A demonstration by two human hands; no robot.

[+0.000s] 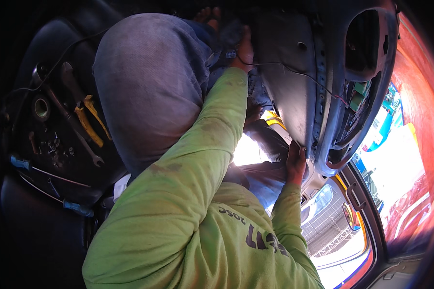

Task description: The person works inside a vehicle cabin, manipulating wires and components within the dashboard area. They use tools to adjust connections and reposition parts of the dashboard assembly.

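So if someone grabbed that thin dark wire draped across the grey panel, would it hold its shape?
Probably not. The wire sags in a loose curve across the grey panel, so it looks floppy and light. It runs off from beside the left hand, so a tug might snag it.

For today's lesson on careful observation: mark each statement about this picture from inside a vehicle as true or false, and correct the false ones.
1. The left hand is up against the grey dashboard panel. True.
2. The right hand holds the yellow-handled pliers. False: the pliers lie on the dark seat at the left; the right hand grips the panel's lower edge.
3. A thin wire runs across the panel. True.
4. Both sleeves are red. False: they are light green.
5. A long metal wrench lies beside the pliers. True.
6. Blue-handled tools hang from the panel. False: they lie on the seat.
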